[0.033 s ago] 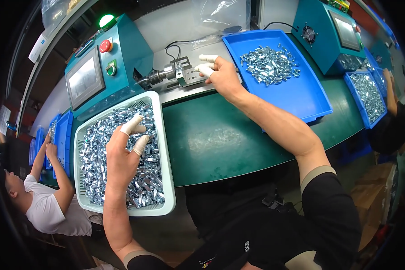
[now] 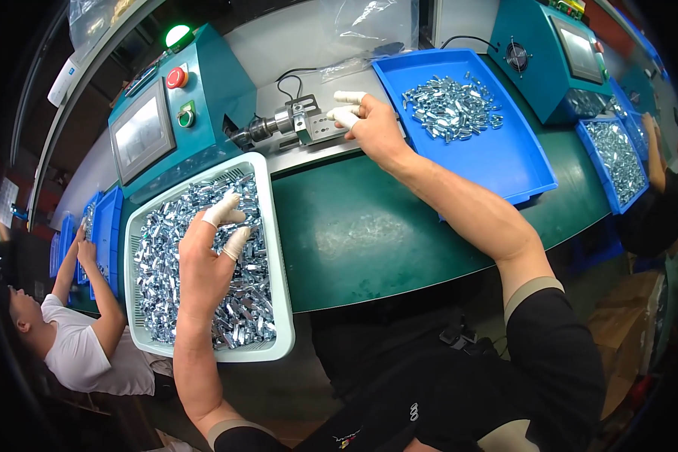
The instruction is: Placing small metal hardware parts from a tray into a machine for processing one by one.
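My left hand point(image 2: 205, 260) hovers over a pale green plastic basket point(image 2: 280, 301) heaped with small shiny metal parts point(image 2: 158, 282). White finger cots cover its thumb and fingertips; thumb and fingers are apart, with no part visible between them. Farther off, my right hand point(image 2: 377, 132) is beside a metal clamping fixture point(image 2: 306, 124) with a shaft on a steel plate. Its cotted thumb and forefinger point left toward the fixture, a gap between them, and I see nothing held. The other right fingers are partly hidden.
Right of the fixture, a blue tray point(image 2: 497, 177) carries a smaller pile of metal parts. A teal machine point(image 2: 211, 83) with screen and red button stands behind the basket. Another teal machine point(image 2: 539, 68) is at far right. A co-worker point(image 2: 79, 339) sits at left beside blue bins.
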The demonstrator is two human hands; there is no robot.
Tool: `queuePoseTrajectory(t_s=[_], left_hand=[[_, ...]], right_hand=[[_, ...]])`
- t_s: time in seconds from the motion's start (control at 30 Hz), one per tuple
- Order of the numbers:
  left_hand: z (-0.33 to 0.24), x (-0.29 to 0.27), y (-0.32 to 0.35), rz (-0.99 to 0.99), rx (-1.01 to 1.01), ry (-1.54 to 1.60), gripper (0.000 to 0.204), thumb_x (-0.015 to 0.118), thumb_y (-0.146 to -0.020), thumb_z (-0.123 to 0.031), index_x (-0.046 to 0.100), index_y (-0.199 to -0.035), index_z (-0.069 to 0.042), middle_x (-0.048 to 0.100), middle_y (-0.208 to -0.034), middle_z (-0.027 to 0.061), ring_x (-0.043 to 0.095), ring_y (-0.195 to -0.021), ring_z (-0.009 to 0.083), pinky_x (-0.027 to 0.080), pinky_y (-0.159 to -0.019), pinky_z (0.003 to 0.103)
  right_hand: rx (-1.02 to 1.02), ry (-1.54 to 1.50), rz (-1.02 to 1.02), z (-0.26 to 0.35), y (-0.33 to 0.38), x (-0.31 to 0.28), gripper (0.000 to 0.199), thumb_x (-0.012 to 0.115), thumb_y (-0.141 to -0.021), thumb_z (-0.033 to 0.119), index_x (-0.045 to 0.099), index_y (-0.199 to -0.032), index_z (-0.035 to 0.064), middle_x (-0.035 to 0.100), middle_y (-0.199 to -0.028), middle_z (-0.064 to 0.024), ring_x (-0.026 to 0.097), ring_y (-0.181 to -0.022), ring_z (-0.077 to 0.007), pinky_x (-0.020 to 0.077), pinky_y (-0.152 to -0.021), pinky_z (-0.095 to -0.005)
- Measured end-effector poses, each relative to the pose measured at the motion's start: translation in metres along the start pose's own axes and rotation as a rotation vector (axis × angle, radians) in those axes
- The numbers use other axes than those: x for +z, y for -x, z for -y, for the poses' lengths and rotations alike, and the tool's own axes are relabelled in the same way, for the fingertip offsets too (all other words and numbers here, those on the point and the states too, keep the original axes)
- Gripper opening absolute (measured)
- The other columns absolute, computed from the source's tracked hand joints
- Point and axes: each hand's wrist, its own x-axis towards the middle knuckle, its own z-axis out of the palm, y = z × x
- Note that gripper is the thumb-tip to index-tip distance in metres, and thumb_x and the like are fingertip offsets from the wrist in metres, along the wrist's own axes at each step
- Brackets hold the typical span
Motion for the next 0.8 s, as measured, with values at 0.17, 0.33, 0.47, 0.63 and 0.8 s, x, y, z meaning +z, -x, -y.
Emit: queuePoseTrajectory(t_s=[0.17,0.33,0.47,0.63,0.8], left_hand=[[0.001,-0.002,0.001,0.024,0.012,-0.034,0.047,0.079,-0.086,0.000,0.068,-0.132,-0.004,0.074,-0.103,0.0114,0.072,-0.098,0.0262,0.054,-0.091,0.037],[-0.001,-0.003,0.000,0.046,-0.031,-0.035,0.045,0.076,-0.088,0.001,0.068,-0.132,0.000,0.075,-0.108,0.0114,0.071,-0.103,0.0222,0.053,-0.096,0.036],[0.001,-0.002,0.000,0.042,-0.038,-0.053,0.039,0.076,-0.087,0.002,0.069,-0.126,0.001,0.074,-0.107,0.0114,0.071,-0.103,0.0233,0.053,-0.096,0.035],[0.005,0.000,-0.002,0.044,0.000,-0.163,0.035,0.080,-0.085,-0.003,0.072,-0.118,-0.003,0.071,-0.104,0.0123,0.067,-0.099,0.0332,0.053,-0.086,0.041],[0.017,-0.001,0.004,0.095,0.065,-0.287,0.025,0.082,-0.082,-0.005,0.076,-0.106,-0.002,0.070,-0.104,0.0120,0.066,-0.102,0.0328,0.054,-0.090,0.042]], right_hand=[[0.011,0.038,-0.004,0.004,0.003,0.001,0.042,0.065,-0.100,0.006,0.059,-0.140,-0.0039,0.075,-0.111,-0.0111,0.070,-0.099,-0.0122,0.0546,-0.076,-0.0254],[0.008,0.055,-0.028,-0.002,-0.001,-0.002,0.043,0.067,-0.100,0.009,0.060,-0.140,-0.0032,0.075,-0.112,-0.0115,0.068,-0.094,-0.0111,0.0545,-0.076,-0.0250],[0.008,0.151,-0.040,-0.001,0.000,-0.003,0.047,0.070,-0.100,0.015,0.059,-0.141,-0.0039,0.075,-0.110,-0.0117,0.067,-0.088,-0.0105,0.0557,-0.074,-0.0262],[-0.033,0.199,-0.047,-0.002,-0.003,-0.006,0.054,0.071,-0.101,0.020,0.053,-0.146,-0.0045,0.074,-0.107,-0.0119,0.068,-0.086,-0.0116,0.0577,-0.070,-0.0269],[0.023,0.251,-0.012,-0.004,-0.005,-0.001,0.059,0.070,-0.102,0.025,0.049,-0.149,-0.0036,0.075,-0.102,-0.0143,0.069,-0.086,-0.0115,0.0577,-0.066,-0.0263]])
